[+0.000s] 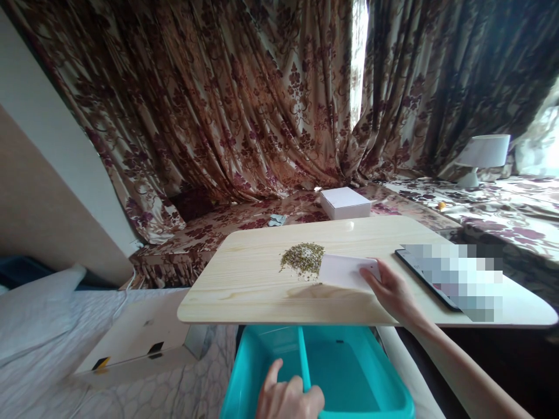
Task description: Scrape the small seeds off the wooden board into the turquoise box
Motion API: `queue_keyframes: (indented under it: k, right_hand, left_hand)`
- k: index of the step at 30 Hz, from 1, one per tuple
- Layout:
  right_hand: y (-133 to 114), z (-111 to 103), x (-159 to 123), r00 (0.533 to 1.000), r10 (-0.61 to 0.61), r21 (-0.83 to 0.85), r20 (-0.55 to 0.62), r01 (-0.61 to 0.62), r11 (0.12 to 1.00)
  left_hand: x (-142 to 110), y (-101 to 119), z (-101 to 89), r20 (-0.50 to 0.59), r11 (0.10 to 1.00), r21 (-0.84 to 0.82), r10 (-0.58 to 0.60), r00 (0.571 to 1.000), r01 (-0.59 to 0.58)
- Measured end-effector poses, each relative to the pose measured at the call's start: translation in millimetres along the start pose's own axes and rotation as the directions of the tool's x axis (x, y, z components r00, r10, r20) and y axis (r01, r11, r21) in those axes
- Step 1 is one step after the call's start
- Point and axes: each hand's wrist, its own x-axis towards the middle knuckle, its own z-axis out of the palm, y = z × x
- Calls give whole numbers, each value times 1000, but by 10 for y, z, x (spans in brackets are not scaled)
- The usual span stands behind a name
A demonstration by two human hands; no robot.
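Observation:
A small heap of mixed green and whitish grains (303,258) lies on a pale wooden table (244,291). My right hand (386,285) grips a flat white scraper (345,271) by its right end, and the scraper's far edge touches the right side of the heap. Below the table's front edge is a teal plastic bin (349,372) with a divider down its middle. At the bin's near rim, my left hand (288,398) has its fingers bent over the edge by the divider, one finger sticking up. The lower part of this hand is cut off by the frame.
A tablet-like device (430,282), partly blurred out, lies right of my right hand. Behind the table, a white box (346,202) and a small cloth (277,220) rest on a patterned ledge. A pale box (135,331) lies on the bed at left. A lamp (484,152) stands far right.

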Motion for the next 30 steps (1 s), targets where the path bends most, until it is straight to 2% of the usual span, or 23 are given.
queue_keyframes:
  k: [6,14,17,21,26,28,30]
  right_hand:
    - [-31,9,3,1000,-30,-34,10,30,999]
    - [-49,44,-1,998,-21,-45,52,23,999]
    - [-81,16,-55,995,-4,-3,95,5,1000]
    - [-202,-57,-180,975,35,65,220,-51,997]
    - [-361,-205,-324,944,76,65,322,-102,993]
    - [-360,-277,-321,952,60,60,300,-81,995]
    - [-313,-339,-271,975,13,57,220,-26,998]
  left_hand:
    - [2,23,-14,3,1000,-12,-13,1000,13]
    - [-7,25,-100,79,997,-25,-67,995,69]
    - [-7,34,-124,108,996,-33,-82,991,86]
    - [-13,48,-162,112,996,-17,-86,990,88]
    - [-41,35,-139,79,999,11,-32,996,32]
    - [-46,48,-101,52,1000,18,21,998,-22]
    - [-36,91,-67,28,997,21,72,997,-73]
